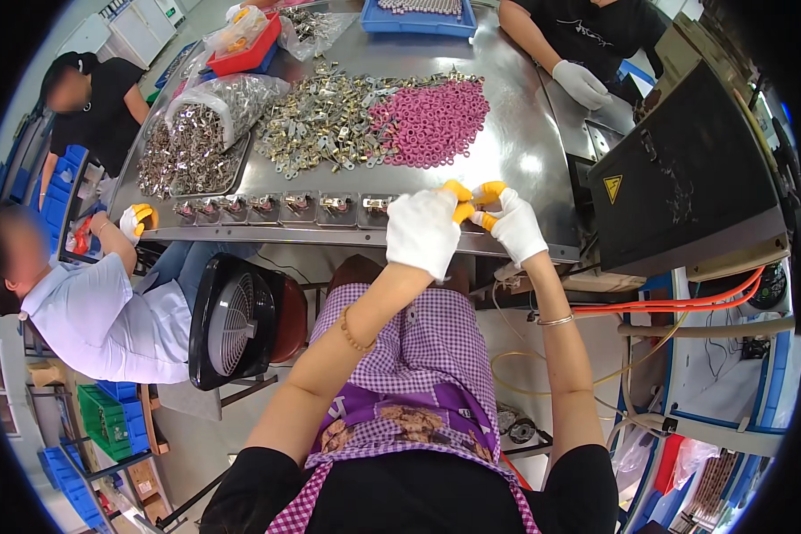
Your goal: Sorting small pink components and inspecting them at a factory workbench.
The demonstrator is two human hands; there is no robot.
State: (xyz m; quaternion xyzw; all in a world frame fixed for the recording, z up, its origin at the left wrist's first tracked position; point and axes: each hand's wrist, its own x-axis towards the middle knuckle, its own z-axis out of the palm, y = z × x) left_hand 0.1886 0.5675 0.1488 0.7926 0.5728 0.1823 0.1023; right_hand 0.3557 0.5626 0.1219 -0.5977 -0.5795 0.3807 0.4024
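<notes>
In the head view, the person's left hand (425,231) and right hand (514,227) met above the near edge of a metal table (521,84), both in white gloves with yellow fingertips. The fingers of each were bent and set narrow, their tips just beside the other hand's; whether they pinched a small part could not be told, since the gloves hid it.

The nearest things were the fixtures (335,206), small and square, in a row along the near edge, each bearing a metal piece; the last one in clear sight stood just left of the left hand.

Beyond the hands lay a pile of pink rings (436,120), touching a wide heap of metal clips (316,120) on its left. Farther left, metal parts (173,160) filled a tray, a plastic bag (258,98) beside them. A red bin (252,46) and a blue tray (418,22) stood at the far side. To the right was a black box (685,169); near it rested a co-worker's gloved hand (583,84). Another co-worker (116,303) sat at the left.
</notes>
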